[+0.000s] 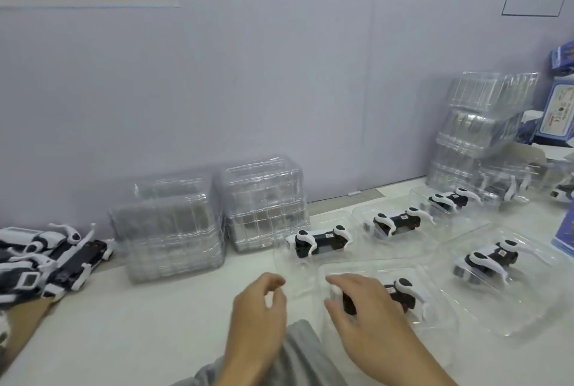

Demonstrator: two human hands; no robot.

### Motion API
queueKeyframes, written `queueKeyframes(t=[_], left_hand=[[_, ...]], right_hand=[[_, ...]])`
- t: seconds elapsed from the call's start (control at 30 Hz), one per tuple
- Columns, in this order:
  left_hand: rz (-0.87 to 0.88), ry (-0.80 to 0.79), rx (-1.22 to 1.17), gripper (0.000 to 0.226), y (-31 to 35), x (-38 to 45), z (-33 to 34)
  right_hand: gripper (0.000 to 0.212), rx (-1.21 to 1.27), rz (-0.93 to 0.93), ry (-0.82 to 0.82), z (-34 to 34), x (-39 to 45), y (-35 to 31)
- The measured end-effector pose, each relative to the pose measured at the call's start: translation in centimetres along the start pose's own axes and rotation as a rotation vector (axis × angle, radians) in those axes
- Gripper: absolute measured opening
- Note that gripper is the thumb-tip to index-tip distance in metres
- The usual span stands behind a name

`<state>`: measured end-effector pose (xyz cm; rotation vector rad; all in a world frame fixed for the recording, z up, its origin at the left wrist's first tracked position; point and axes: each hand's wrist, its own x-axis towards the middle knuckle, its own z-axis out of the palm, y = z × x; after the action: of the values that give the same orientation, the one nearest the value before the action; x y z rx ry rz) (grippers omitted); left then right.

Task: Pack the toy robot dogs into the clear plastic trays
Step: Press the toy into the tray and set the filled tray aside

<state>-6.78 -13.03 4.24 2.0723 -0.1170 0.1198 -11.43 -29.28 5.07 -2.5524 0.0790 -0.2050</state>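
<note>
White table (130, 336), wall along its far edge. Right hand (360, 314) reaches into the nearest clear tray (435, 342), near the table's front edge; fingers curled over the head end of a black-and-white toy dog (403, 292) lying in that tray. Grip looks wrapped on the dog, thumb low on the near side, though motion blur hides the exact contact. Left hand (264, 311) hovers just left of the tray, fingers loosely curled, thumb close to the fingertips, holding nothing; whether it touches the tray rim cannot be told.

Four more dogs already lie in trays: one just beyond the hands (320, 241), one further right (397, 224), one nearer the far edge (450, 200), one toward the right edge (487, 264). All on their sides, legs folded.

Unpacked dogs heaped at the left edge (46, 258), partly on brown cardboard (28, 320).

Two stacks of empty clear trays against the wall at mid-table (167, 236) (267, 202); a taller, leaning stack toward the far right corner (484, 124). Blue printed boxes (556, 112) beyond it at the right edge. Grey sleeve (298, 354) at the front edge between the forearms.
</note>
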Motion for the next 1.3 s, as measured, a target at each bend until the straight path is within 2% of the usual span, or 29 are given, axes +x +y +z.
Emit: queueKeyframes(t=[0.07,0.23,0.33,0.43,0.57,0.67,0.73,0.83,1.1,1.3], left_hand=[[0.038,0.011,0.167,0.02,-2.8,0.1,-1.7],[0.055,-0.128,0.469,0.02,-6.0,-0.6,-2.2],[0.093,-0.176,0.467,0.02,-5.5,-1.0,-1.9],[0.124,-0.211,0.486,0.03,-5.1,-1.2,-1.3],[0.138,-0.228,0.485,0.035,-4.8,-0.8,-0.5],[0.175,-0.236,0.479,0.033,-5.0,-0.6,-0.3],[0.183,-0.228,0.476,0.034,-5.3,-0.6,-0.3],[0.179,-0.219,0.468,0.034,-5.5,-0.7,-0.4],[0.162,-0.214,0.485,0.03,-5.2,-0.8,-0.3],[0.183,-0.27,0.492,0.029,-4.3,-0.3,0.0]], right_hand=[[0.043,-0.095,0.001,-0.027,0.3,-0.3,0.1],[0.036,-0.151,-0.026,0.029,-1.0,-0.9,1.0],[0.033,-0.179,-0.007,0.057,-2.8,-1.1,2.2],[0.033,-0.219,0.014,0.062,-4.1,-1.5,3.0],[0.033,0.04,-0.142,0.157,-2.9,-1.8,0.8],[0.037,0.233,-0.245,0.088,-1.0,-2.3,-1.8],[0.036,0.283,-0.198,-0.029,0.3,-2.2,-2.1],[0.037,0.173,-0.098,-0.067,1.1,-1.7,-0.3],[0.047,-0.019,0.136,-0.015,0.3,-1.3,3.2],[0.048,-0.045,0.288,0.015,-1.2,0.0,4.7]])
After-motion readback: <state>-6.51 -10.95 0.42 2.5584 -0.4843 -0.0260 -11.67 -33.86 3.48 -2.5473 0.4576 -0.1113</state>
